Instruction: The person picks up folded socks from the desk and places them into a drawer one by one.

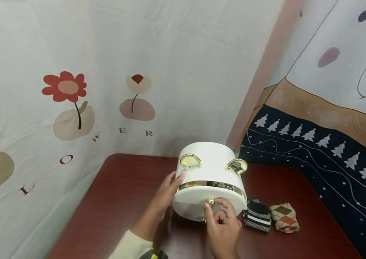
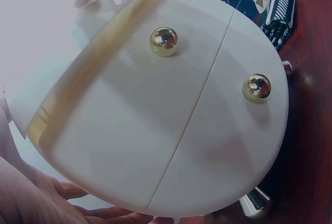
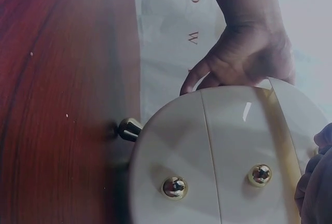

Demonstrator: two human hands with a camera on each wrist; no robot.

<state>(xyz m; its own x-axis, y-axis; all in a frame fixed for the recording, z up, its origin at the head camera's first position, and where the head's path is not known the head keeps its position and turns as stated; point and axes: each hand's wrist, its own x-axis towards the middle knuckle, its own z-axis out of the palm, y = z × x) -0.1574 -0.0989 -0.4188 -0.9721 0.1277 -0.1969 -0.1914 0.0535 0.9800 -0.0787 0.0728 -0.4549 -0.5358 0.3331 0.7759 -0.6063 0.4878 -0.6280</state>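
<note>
A rounded white drawer box [image 1: 207, 153] with gold ear-shaped trims stands on the table. Its top drawer [image 1: 186, 203] is pulled partly out, and patterned cloth [image 1: 222, 185] shows in the gap. Thumb and index finger of my right hand [image 1: 223, 225] pinch that drawer's gold knob [image 1: 210, 201]. My left hand [image 1: 166, 194] rests against the box's left side, thumb near the drawer opening. In the left wrist view, two lower drawer fronts carry gold knobs, a middle one [image 2: 164, 42] and a bottom one [image 2: 257, 88]; both fronts sit flush.
Right of the box lie a black-and-white folded sock bundle [image 1: 257, 216] and a beige argyle one [image 1: 284, 217]. The box stands on gold feet [image 3: 129, 129] on a dark red table [image 1: 111, 201]. Printed cloth [image 1: 183, 54] hangs behind the table and at its right.
</note>
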